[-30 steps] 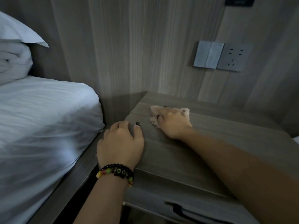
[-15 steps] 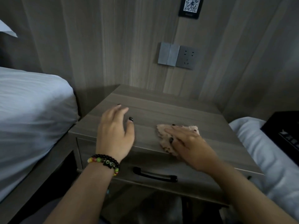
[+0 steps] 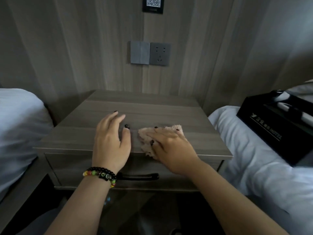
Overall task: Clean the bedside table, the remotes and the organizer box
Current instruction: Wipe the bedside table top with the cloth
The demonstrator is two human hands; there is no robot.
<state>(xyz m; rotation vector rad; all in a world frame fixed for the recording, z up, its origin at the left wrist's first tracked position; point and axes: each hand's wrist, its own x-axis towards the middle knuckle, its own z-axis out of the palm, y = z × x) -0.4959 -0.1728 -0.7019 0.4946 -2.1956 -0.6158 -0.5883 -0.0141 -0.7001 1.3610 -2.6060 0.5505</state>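
Observation:
The grey wooden bedside table (image 3: 152, 106) stands between two beds, its top bare apart from my hands. My right hand (image 3: 169, 146) presses a pinkish fluffy cloth (image 3: 145, 138) flat on the table's front edge, fingers spread over it. My left hand (image 3: 110, 143), with a beaded bracelet at the wrist, rests flat on the top just left of the cloth, fingers relaxed. The black organizer box (image 3: 264, 131) lies on the right bed, with white remotes (image 3: 284, 106) in it.
A drawer with a black handle (image 3: 140, 177) sits under the table top. White bedding lies at the left (image 3: 18, 129) and right (image 3: 250, 167). A switch and socket plate (image 3: 149, 53) and a QR-code sign (image 3: 153, 4) hang on the wood-panel wall.
My right hand has dragged the cloth from the back left of the top to the front edge. My left hand left the table's left corner and now rests flat beside the cloth. The view swung right.

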